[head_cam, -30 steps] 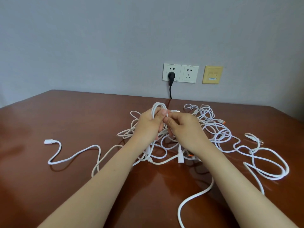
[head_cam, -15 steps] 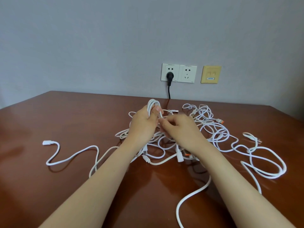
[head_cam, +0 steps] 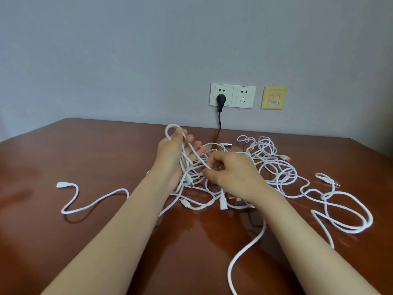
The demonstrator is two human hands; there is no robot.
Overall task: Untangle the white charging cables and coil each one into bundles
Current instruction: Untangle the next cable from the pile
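Over the middle of the table (head_cam: pixel 85 150), found the left hand (head_cam: pixel 172 154) raised with a loop (head_cam: pixel 170 129) of white cable caught at thumb and forefinger, remaining fingers loosely spread, apparently to keep gathered turns clear of the tangle (head_cam: pixel 270 165) lying on the wood beneath and to the right. Noted the right hand (head_cam: pixel 231 173) just beside it, fingertips curled and pinching a strand (head_cam: pixel 197 156) running down from that loop, judged as drawing slack free for the next turn.
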